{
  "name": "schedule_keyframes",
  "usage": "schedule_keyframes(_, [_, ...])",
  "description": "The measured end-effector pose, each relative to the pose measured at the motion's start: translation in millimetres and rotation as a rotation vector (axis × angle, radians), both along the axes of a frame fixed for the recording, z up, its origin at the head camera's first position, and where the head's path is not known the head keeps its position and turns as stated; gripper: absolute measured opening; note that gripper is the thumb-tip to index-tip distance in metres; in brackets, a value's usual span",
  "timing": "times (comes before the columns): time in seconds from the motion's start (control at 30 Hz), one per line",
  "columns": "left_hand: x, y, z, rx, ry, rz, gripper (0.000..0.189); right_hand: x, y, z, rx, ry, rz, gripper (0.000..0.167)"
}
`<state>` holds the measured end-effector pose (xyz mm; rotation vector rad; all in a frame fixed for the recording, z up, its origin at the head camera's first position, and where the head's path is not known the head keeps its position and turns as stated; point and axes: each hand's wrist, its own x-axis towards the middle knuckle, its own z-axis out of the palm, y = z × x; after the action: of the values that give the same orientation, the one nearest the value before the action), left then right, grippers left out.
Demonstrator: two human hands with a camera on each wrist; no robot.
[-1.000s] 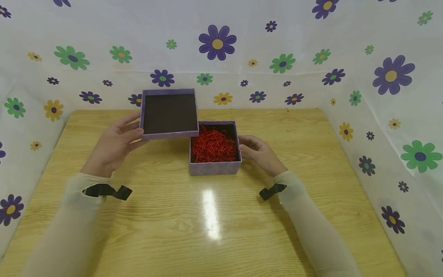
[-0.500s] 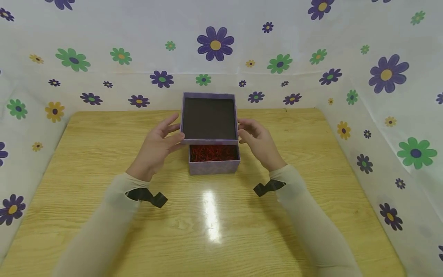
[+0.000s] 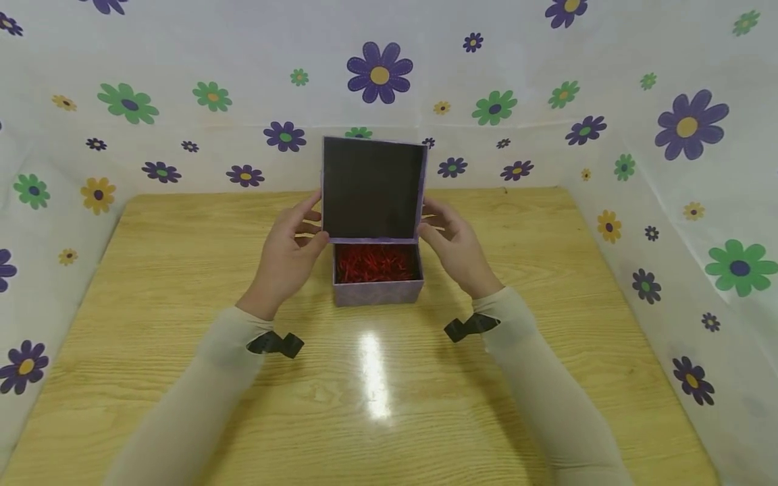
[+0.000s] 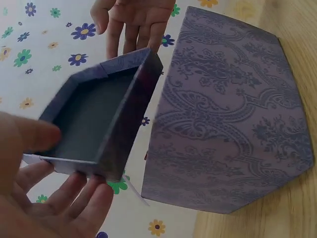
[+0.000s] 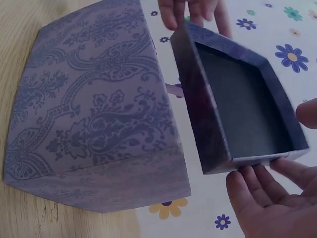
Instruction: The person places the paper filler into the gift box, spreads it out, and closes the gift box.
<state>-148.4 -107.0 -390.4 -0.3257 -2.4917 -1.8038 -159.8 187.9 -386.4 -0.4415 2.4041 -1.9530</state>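
Observation:
A purple box lid point(image 3: 373, 189) is tilted up above the back of a patterned purple box point(image 3: 378, 293), its black inside facing me. My left hand point(image 3: 284, 256) grips the lid's left side, thumb at the rim and fingers outside, as the left wrist view shows. On the opposite side my right hand point(image 3: 457, 250) holds the lid, its fingers point(image 5: 257, 186) against the outer wall. Red paper shred point(image 3: 377, 263) fills the box, whose rear part is hidden by the lid. A thin lilac strip point(image 4: 134, 191) shows between lid and box.
The box stands on a wooden table point(image 3: 377, 432) toward its back. White cloth with printed flowers point(image 3: 213, 54) hangs behind and along both sides. Black straps point(image 3: 276, 344) stick out at both sleeve cuffs.
The lid has come from the left to over the box's back and tipped more upright. My left hand moved right with it; my right hand left the box's side and took the lid.

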Motion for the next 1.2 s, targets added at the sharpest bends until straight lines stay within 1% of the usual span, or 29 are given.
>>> schedule_keyframes(0.07, [0.8, -0.5, -0.4, 0.033, -0.004, -0.018, 0.063, -0.4, 1, -0.7, -0.050, 0.041, 0.009, 0.047])
schedule_keyframes(0.13, [2.3, -1.0, -0.6, 0.103, -0.017, -0.048, 0.061, -1.0, 1, -1.4, -0.099, 0.067, 0.030, 0.047])
schedule_keyframes(0.2, [3.4, -0.5, -1.4, 0.215, -0.017, -0.088, 0.057, -0.9, 1, -2.1, -0.132, 0.074, 0.057, 0.045])
schedule_keyframes(0.27, [4.4, 0.9, -2.5, 0.317, -0.010, -0.112, 0.056, -0.3, 1, -3.1, -0.148, 0.072, 0.079, 0.042])
schedule_keyframes(0.3, [4.9, 1.6, -3.1, 0.353, -0.006, -0.118, 0.058, 0.1, 1, -3.7, -0.153, 0.069, 0.088, 0.040])
schedule_keyframes(0.37, [5.3, 2.9, -4.9, 0.394, 0.003, -0.107, 0.066, 0.5, 0, -5.6, -0.165, 0.072, 0.098, 0.035])
schedule_keyframes(0.43, [6.3, 2.8, -6.3, 0.402, -0.004, -0.098, 0.072, 0.7, 0, -8.3, -0.172, 0.085, 0.107, 0.037])
schedule_keyframes(0.5, [6.1, 1.5, -8.8, 0.391, -0.014, -0.113, 0.073, 0.6, 1, -11.7, -0.185, 0.100, 0.122, 0.045])
schedule_keyframes(0.6, [6.7, -0.9, -12.9, 0.379, -0.026, -0.185, 0.079, 0.5, 5, -19.0, -0.190, 0.133, 0.150, 0.066])
schedule_keyframes(0.67, [6.8, -1.3, -17.5, 0.340, -0.014, -0.214, 0.086, 0.6, 8, -24.7, -0.200, 0.161, 0.178, 0.080])
schedule_keyframes(0.73, [7.9, -1.7, -21.8, 0.310, 0.004, -0.229, 0.094, 2.7, 11, -29.2, -0.199, 0.176, 0.207, 0.092])
schedule_keyframes(0.8, [9.4, -2.4, -27.3, 0.287, 0.021, -0.228, 0.098, 4.8, 14, -34.2, -0.205, 0.193, 0.250, 0.093])
schedule_keyframes(0.87, [11.1, -3.6, -32.4, 0.272, 0.038, -0.239, 0.095, 7.8, 17, -38.8, -0.198, 0.175, 0.279, 0.092])
schedule_keyframes(0.93, [13.2, -4.9, -38.6, 0.250, 0.039, -0.255, 0.095, 9.8, 18, -43.7, -0.186, 0.162, 0.297, 0.088])
schedule_keyframes(1.0, [15.6, -5.7, -45.6, 0.212, 0.036, -0.266, 0.095, 10.6, 19, -49.6, -0.186, 0.146, 0.310, 0.087])
schedule_keyframes(1.03, [16.5, -5.5, -49.1, 0.194, 0.033, -0.266, 0.095, 11.2, 19, -52.0, -0.186, 0.133, 0.311, 0.089])
schedule_keyframes(1.1, [18.0, -5.4, -56.4, 0.145, 0.021, -0.263, 0.096, 12.0, 20, -57.2, -0.187, 0.115, 0.319, 0.090])
schedule_keyframes(1.2, [18.9, -4.8, -64.7, 0.086, 0.022, -0.259, 0.095, 13.0, 21, -64.7, -0.185, 0.096, 0.326, 0.090])
